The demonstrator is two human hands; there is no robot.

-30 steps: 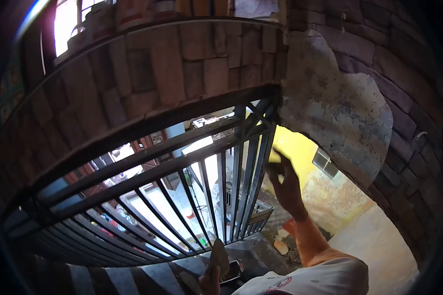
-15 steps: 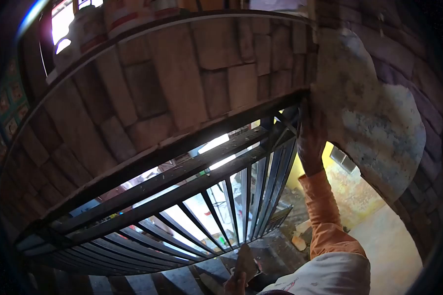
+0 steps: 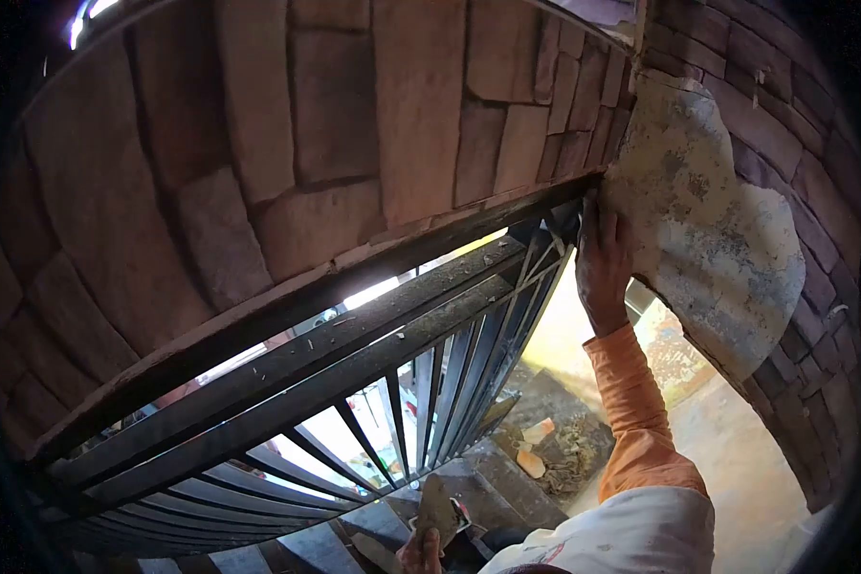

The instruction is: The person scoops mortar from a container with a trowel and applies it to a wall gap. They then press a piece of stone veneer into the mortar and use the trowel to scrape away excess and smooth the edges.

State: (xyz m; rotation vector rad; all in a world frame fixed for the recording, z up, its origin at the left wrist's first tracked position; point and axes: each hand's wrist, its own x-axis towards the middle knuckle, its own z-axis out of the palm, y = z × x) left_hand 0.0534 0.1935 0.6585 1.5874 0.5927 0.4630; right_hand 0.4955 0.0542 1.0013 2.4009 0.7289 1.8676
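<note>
Low in the view, my left hand is closed around a trowel, its flat, dirty grey blade pointing up. The handle is mostly hidden by the fingers. My right hand, at the end of an orange sleeve, reaches up with its fingers stretched out against the wall corner. It lies at the left edge of a bare, mottled plaster patch, where the stone-patterned covering is gone. Just left of the fingers is the top corner of a dark metal grille.
A wall face with stone-patterned cladding overhangs the grille. Dark steps run below, with broken pieces and rubble beside them. At right are a yellowish wall and a pale floor.
The view has tilted and come closer to the stone-patterned wall. My right hand stays at the corner by the plaster patch. The left hand with the trowel appears further left.
</note>
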